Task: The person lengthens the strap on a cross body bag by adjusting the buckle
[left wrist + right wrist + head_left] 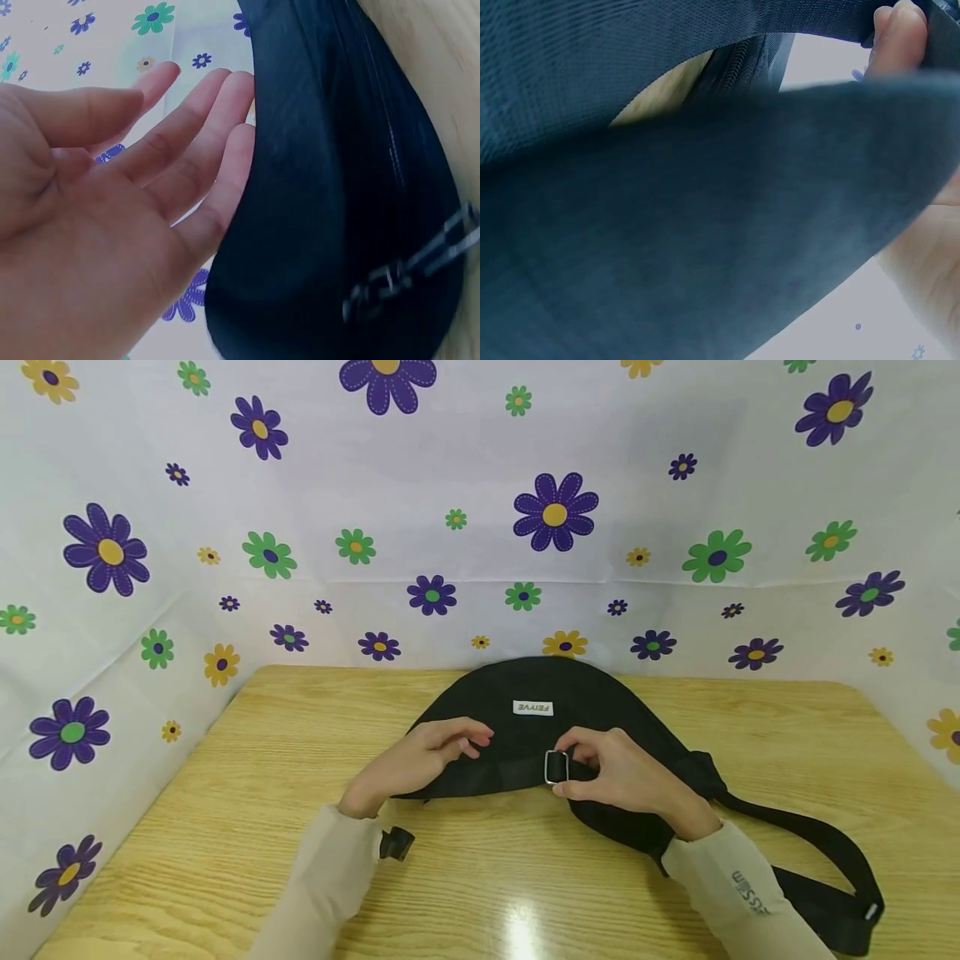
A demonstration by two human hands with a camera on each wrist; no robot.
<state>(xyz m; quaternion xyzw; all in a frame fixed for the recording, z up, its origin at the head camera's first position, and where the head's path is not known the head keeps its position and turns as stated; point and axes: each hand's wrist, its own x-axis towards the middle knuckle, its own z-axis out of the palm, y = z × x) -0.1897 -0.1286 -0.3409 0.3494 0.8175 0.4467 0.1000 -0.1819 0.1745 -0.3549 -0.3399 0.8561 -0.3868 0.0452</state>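
A black sling bag (540, 681) with a small white label (533, 708) lies spread on the table, its curved edge toward the back. My right hand (622, 772) pinches the strap at a silver metal buckle (547, 768) between thumb and fingers, over the bag's front edge. In the right wrist view, a wide black strap (727, 202) hides most of that hand. My left hand (423, 756) hovers over the bag's left part with fingers loosely bent and nothing in them. The left wrist view shows a zipper pull (390, 285) on the bag's dark underside.
The strap's loop (832, 843) trails over the right side of the wooden table (247, 827). Beside the left cuff is a small black piece (397, 843). A white cloth with flowers (465, 452) hangs behind the table and along its left side.
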